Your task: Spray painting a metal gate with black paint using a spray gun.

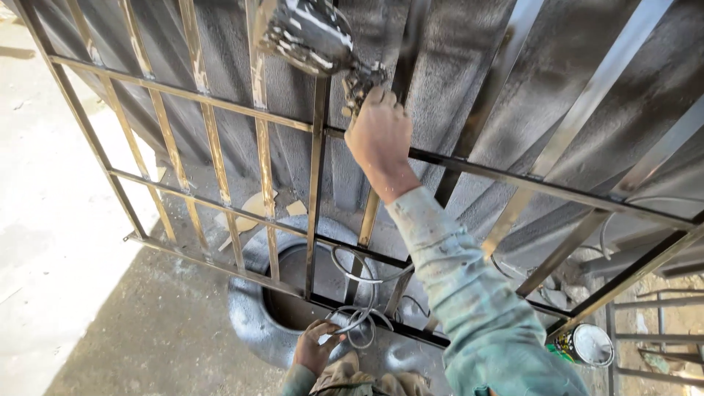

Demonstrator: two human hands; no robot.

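Landmark: one metal grille [315, 132], leaning against the grey wall.
Hands: two. One right hand [379, 136] at the grille's upper middle; one left hand [315, 346] below the grille's bottom rail.
Spray guns: one [323, 44], paint-caked, at the grille's top, above the right hand.
Hose coils: one [359, 319], grey, at the grille's bottom rail, beside the left hand.
Tyres: one [253, 323], paint-dusted, behind the grille's lower part.
Paint cans: one [587, 345], lidded, below the grille's lower right corner.

A spray gun [323, 44] is held up at the metal gate [315, 169] by the right hand [379, 136]; a hose [356, 319] is held by the left hand [317, 346] near an old tire [253, 315].
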